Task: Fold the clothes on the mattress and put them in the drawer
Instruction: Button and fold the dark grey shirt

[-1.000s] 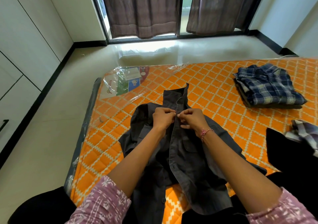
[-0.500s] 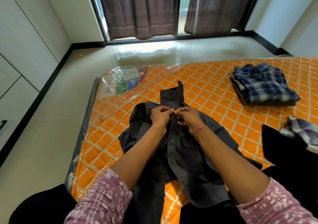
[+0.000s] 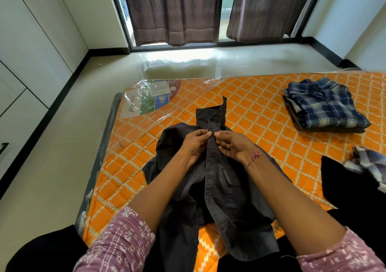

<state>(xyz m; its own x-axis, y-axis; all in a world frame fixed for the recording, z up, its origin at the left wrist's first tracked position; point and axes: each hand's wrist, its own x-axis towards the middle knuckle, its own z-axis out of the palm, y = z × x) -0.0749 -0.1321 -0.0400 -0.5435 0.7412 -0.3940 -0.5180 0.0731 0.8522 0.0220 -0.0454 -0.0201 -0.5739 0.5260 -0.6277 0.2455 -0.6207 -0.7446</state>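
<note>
A: Start close in. What's nearest?

B: Two patterned sleeves [image 3: 117,242], forearms reaching out over a dark grey shirt [image 3: 227,192] spread on the orange mattress [image 3: 261,108]. The shirt lies at the near left part of the mattress, its hem toward the person.

A: And the hands?

B: They meet at the placket, just below the collar. The left hand [image 3: 193,146] pinches the left front edge with fingers curled onto the cloth; the right hand [image 3: 234,146] grips the opposite edge the same way. Thumbs nearly touch. It looks like buttoning, though the button itself is too small to make out.

A: How will the shirt handle?

B: Soft, light and limp, I'd judge. It creases and bunches already, and one front panel lies rumpled at the hem. Nothing fragile. Best hold is where the cloth is doubled: placket, collar, shoulder seams. For folding, I'd take it at the shoulders.

A: Which way does it point?

B: Collar away from the person, toward the window; the long axis runs near to far along the placket, leaning slightly right at the far end.

A: Farther out?

B: To the right, a black garment [image 3: 351,186] with a pale plaid piece [image 3: 369,165] on it, unfolded. Beyond, a folded blue plaid stack [image 3: 325,104], well apart from the shirt. Crinkled plastic wrap [image 3: 150,96] covers the far left corner. No drawer clearly in view.
</note>
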